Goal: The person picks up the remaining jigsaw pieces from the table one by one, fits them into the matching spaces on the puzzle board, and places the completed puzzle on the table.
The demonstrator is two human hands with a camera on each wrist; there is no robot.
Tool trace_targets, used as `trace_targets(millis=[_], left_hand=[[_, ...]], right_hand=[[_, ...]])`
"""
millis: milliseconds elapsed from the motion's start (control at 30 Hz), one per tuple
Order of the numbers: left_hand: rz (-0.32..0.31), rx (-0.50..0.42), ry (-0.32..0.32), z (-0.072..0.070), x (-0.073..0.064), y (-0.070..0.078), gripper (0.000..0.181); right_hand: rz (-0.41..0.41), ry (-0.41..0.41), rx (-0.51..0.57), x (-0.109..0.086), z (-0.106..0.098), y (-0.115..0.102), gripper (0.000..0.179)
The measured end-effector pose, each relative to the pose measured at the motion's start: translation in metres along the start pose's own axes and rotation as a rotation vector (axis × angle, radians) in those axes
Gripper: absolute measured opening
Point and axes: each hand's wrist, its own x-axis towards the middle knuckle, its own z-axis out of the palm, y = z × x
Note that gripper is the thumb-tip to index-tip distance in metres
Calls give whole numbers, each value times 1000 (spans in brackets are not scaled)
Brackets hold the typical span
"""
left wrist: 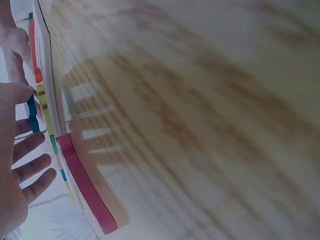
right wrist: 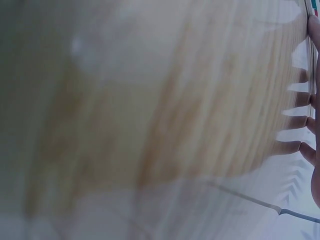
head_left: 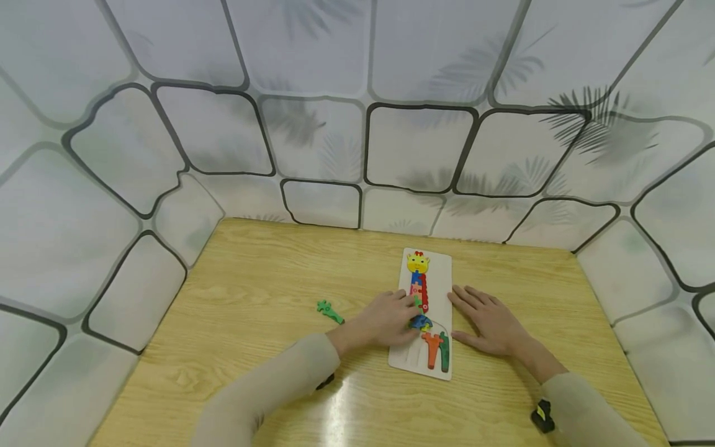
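A giraffe puzzle board (head_left: 441,273) lies on the table with its yellow head piece (head_left: 418,263) at the far end. My left hand (head_left: 385,320) is over its left side, pinching a blue puzzle piece (head_left: 420,322) between thumb and finger at the body area; the other fingers are spread. Orange (head_left: 432,349) and dark green (head_left: 444,352) leg pieces sit at the near end. My right hand (head_left: 491,320) rests flat by the board's right edge, fingers straight, fingertips touching or very close to it. A red mane piece (head_left: 424,293) runs along the neck.
A loose green puzzle piece (head_left: 331,311) lies on the wooden table (head_left: 268,279) left of the board. The left wrist view shows a crimson strip (left wrist: 87,185) beside the board. Patterned white walls (head_left: 313,143) enclose the table at the back and sides.
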Motion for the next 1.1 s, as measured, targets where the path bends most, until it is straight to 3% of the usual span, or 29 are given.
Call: trace_targets(millis=[600, 1100], left_hand=[[36, -17, 22, 4, 7, 7, 46], [42, -57, -21, 6, 17, 8, 48]], right_hand=[[-2, 0, 7, 0, 0, 0, 85], [-16, 35, -2, 0, 3, 2, 85]])
